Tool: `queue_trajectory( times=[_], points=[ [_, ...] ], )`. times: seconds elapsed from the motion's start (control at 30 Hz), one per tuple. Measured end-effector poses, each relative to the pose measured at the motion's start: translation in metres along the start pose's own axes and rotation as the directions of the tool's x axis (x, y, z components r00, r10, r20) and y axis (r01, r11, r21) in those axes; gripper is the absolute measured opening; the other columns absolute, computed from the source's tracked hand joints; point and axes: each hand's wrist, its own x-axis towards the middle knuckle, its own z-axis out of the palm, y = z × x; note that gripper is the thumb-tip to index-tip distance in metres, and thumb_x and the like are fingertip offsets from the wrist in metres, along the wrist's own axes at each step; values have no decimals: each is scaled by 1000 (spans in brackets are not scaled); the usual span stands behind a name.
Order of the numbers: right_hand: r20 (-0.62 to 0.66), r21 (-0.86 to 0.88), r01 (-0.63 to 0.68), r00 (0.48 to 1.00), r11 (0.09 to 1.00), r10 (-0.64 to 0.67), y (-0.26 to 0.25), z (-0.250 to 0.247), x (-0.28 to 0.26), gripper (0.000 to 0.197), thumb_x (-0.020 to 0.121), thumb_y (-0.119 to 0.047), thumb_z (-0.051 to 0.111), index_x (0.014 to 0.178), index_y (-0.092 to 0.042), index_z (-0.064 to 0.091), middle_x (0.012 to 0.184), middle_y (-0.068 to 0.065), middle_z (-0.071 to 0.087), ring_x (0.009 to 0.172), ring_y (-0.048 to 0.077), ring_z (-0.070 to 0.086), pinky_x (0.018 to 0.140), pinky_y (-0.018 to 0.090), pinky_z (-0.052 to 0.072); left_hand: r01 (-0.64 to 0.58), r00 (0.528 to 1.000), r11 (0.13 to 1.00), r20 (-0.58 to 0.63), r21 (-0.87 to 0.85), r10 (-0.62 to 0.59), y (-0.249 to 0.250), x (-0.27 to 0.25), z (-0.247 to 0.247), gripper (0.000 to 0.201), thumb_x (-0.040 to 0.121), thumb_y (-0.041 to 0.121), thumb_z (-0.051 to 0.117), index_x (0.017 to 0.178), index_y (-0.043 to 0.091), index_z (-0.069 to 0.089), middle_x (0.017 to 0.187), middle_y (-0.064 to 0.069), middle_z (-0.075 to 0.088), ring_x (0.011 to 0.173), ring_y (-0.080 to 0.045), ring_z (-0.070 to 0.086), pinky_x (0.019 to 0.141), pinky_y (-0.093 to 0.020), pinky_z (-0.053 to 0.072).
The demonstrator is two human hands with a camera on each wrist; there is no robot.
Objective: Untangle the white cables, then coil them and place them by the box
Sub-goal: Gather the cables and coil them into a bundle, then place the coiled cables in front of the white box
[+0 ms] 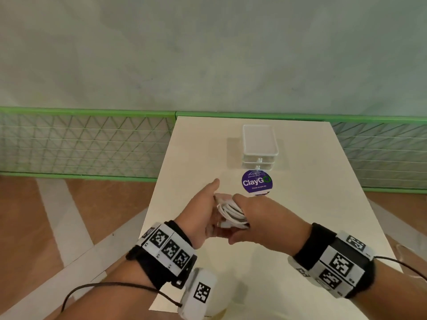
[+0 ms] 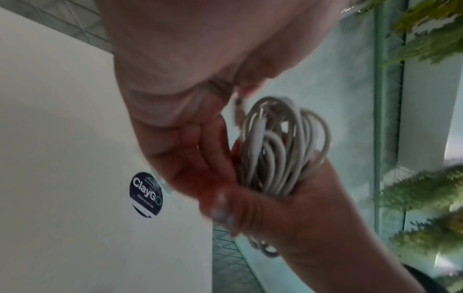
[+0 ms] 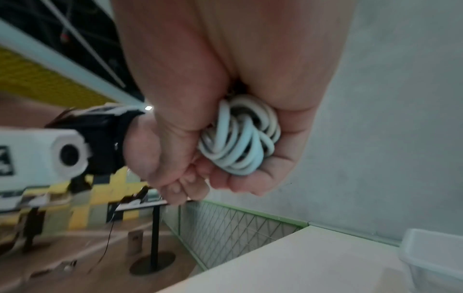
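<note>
A coil of white cables (image 1: 231, 212) is held in the air above the white table (image 1: 312, 204), in front of the box. My right hand (image 1: 256, 213) grips the coil (image 3: 238, 142), fingers curled round its loops. My left hand (image 1: 201, 213) rests flat against the coil's left side, index finger straight and pointing forward. In the left wrist view its fingers (image 2: 180, 150) lie along the loops (image 2: 275, 150), with a plug end sticking up near the thumb. The white lidded box (image 1: 260, 144) stands at the table's far middle.
A round purple ClayGo sticker (image 1: 257, 182) lies on the table between the box and my hands. A green mesh fence (image 1: 80, 144) runs behind the table below a pale wall. The table's left edge is close to my left wrist. Green plants (image 2: 426, 39) hang to the right.
</note>
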Motion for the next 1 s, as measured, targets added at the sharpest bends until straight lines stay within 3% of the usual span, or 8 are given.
queue_trajectory(
  times=[0.1, 0.23, 0.3, 0.37, 0.53, 0.63, 0.77, 1.0],
  points=[
    [72, -318, 22, 997, 948, 1, -1, 10, -7, 33, 90, -30, 68, 116, -15, 53, 99, 9, 71, 85, 31, 64, 67, 35, 41, -48, 998, 929, -16, 366, 58, 2, -8, -14, 76, 81, 79, 42, 119, 17, 64, 93, -13, 75, 90, -32, 73, 83, -44, 60],
    [106, -527, 63, 994, 848, -7, -8, 14, -16, 15, 85, -12, 61, 99, -17, 60, 76, 5, 70, 62, 30, 64, 54, 31, 33, -277, 953, 548, 152, 789, 263, -2, -20, -30, 92, 58, 76, 68, 139, 39, 46, 127, 16, 64, 119, -1, 56, 104, -33, 46],
    [127, -551, 144, 988, 822, -88, -16, 17, -16, 20, 69, -14, 78, 78, -17, 61, 54, -1, 61, 40, 23, 55, 43, 24, 20, -308, 951, 513, 260, 802, 165, -7, -22, -23, 88, 60, 59, 82, 138, 36, 48, 128, 16, 61, 113, 0, 58, 96, -28, 48],
    [155, -574, 213, 976, 790, -151, -25, 17, -13, 25, 60, -18, 84, 68, -17, 60, 48, -2, 55, 32, 21, 48, 43, 20, 10, -324, 933, 607, 351, 725, 79, -14, -21, -14, 58, 68, 27, 88, 119, 17, 61, 99, -1, 72, 80, -12, 66, 74, -29, 53],
    [102, -608, 108, 993, 786, -57, -31, 24, -14, 26, 56, -10, 83, 64, -13, 58, 43, -1, 52, 31, 22, 46, 41, 23, 18, -281, 944, 679, 324, 678, 66, -21, -17, -11, 17, 75, -2, 76, 88, 1, 65, 69, -10, 63, 59, -20, 60, 63, -31, 54],
    [66, -551, -36, 994, 834, 86, -33, 37, -21, 22, 57, -7, 80, 62, -15, 60, 45, -2, 54, 33, 21, 43, 41, 21, 9, -305, 942, 536, 331, 788, 50, -28, -12, -8, 11, 77, 6, 72, 77, 2, 62, 65, -6, 59, 55, -19, 56, 56, -24, 49],
    [21, -540, -185, 972, 821, 233, -35, 39, -25, 12, 87, -11, 54, 91, -15, 64, 83, 5, 71, 62, 23, 48, 46, 23, 15, -321, 947, 290, 311, 901, 83, -37, -7, -1, 10, 80, 23, 70, 77, 17, 63, 71, 2, 64, 57, -13, 59, 56, -26, 49],
    [90, -407, -275, 937, 871, 338, -30, 30, -35, 16, 83, -28, 62, 94, -16, 65, 89, 3, 72, 69, 22, 56, 50, 21, 29, -425, 887, -76, 432, 902, 163, -49, 2, 7, 10, 85, 24, 62, 85, 15, 58, 83, -7, 67, 76, -28, 65, 64, -32, 50]
  ],
)
